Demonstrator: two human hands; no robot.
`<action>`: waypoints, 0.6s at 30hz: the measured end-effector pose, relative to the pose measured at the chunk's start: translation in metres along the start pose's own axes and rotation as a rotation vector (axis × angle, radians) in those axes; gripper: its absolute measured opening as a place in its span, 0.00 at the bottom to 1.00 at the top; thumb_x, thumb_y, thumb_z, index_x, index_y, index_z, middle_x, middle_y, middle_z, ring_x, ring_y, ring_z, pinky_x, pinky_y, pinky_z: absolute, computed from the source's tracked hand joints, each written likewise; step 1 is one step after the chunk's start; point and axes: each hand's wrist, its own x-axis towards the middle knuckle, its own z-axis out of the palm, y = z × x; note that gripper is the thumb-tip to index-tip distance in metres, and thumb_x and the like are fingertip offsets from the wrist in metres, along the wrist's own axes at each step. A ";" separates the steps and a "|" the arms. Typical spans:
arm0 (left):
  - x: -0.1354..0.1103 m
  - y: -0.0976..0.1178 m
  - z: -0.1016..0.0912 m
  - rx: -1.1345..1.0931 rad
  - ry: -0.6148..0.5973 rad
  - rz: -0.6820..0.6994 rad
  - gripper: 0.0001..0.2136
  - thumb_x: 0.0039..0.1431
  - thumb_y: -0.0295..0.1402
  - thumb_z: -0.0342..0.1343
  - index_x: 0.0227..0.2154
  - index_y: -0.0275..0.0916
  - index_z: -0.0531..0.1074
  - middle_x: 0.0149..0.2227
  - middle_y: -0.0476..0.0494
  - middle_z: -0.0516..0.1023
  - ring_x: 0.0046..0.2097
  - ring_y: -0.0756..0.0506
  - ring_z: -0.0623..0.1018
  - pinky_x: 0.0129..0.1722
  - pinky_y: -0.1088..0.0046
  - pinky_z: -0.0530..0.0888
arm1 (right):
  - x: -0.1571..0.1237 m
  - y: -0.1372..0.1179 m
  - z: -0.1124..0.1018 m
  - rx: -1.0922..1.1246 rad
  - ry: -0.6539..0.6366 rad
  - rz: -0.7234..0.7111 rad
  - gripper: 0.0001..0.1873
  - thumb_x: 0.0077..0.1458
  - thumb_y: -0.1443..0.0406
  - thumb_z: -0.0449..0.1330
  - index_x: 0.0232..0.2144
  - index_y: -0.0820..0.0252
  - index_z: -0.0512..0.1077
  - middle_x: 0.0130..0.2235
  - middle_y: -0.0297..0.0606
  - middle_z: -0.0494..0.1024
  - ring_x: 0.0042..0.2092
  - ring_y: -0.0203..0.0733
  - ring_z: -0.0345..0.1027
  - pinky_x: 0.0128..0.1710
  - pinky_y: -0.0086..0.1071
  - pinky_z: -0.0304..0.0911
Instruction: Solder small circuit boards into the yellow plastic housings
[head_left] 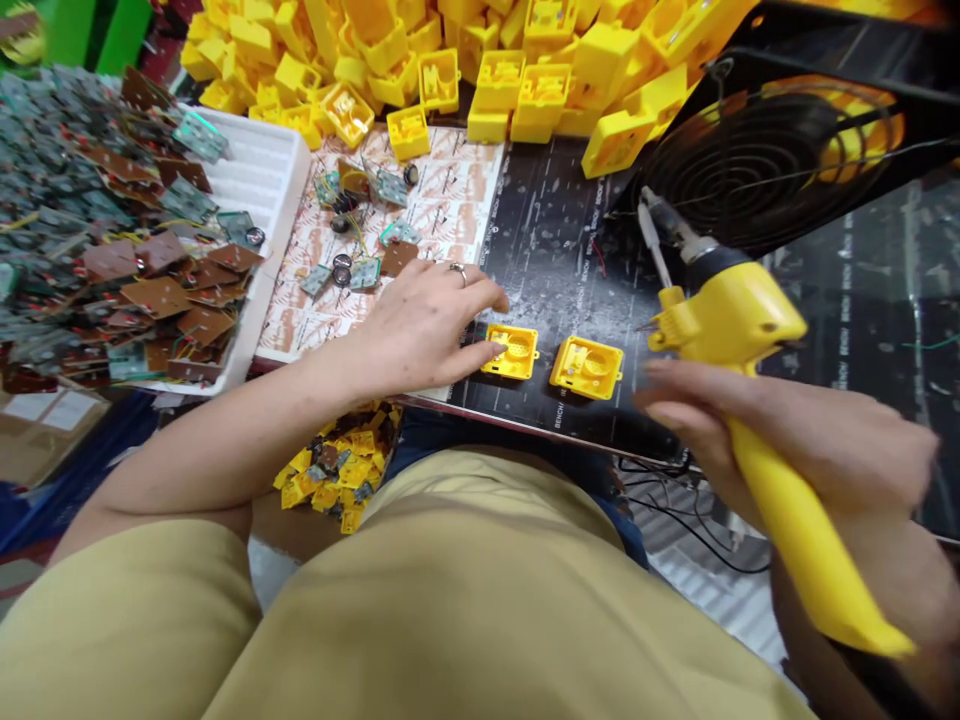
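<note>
My right hand (810, 440) is wrapped round the handle of a yellow soldering gun (735, 310), its metal tip pointing up and left above the black bench. On the bench, my left hand (427, 325) has its fingers spread, and the thumb tip touches the left edge of a small yellow plastic case (517, 352). To the right of that case lies a second yellow case (587, 367), open side up, between my two hands. Just beyond my left fingers are circuit boards (365, 272) with wires and small round black parts.
A white foam tray (281, 200) heaped with circuit boards stands at left. Yellow cases (405, 75) pile up along the back. A black fan (750, 150) with a wire guard sits at back right. Below the bench edge, a box holds more yellow pieces (349, 470); cables (697, 520) hang nearby.
</note>
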 end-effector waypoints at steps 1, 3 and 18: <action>-0.004 0.000 0.006 -0.029 0.056 0.062 0.21 0.64 0.44 0.53 0.52 0.35 0.72 0.53 0.35 0.78 0.54 0.37 0.76 0.54 0.59 0.69 | 0.002 0.003 0.005 -0.023 0.001 -0.030 0.15 0.61 0.65 0.62 0.50 0.51 0.71 0.35 0.30 0.80 0.34 0.35 0.76 0.33 0.25 0.69; -0.013 0.001 0.020 -0.064 0.130 0.182 0.25 0.65 0.45 0.53 0.58 0.33 0.67 0.59 0.33 0.74 0.58 0.38 0.74 0.55 0.61 0.68 | 0.003 0.011 0.016 -0.060 0.002 -0.073 0.15 0.58 0.63 0.64 0.48 0.55 0.70 0.43 0.39 0.80 0.40 0.41 0.77 0.37 0.30 0.71; 0.018 -0.067 -0.018 0.151 0.037 -0.249 0.10 0.55 0.39 0.61 0.32 0.37 0.79 0.40 0.40 0.80 0.53 0.33 0.74 0.56 0.54 0.64 | 0.058 0.005 0.058 -0.014 0.020 -0.086 0.21 0.59 0.61 0.64 0.52 0.57 0.65 0.49 0.44 0.78 0.45 0.44 0.77 0.41 0.33 0.74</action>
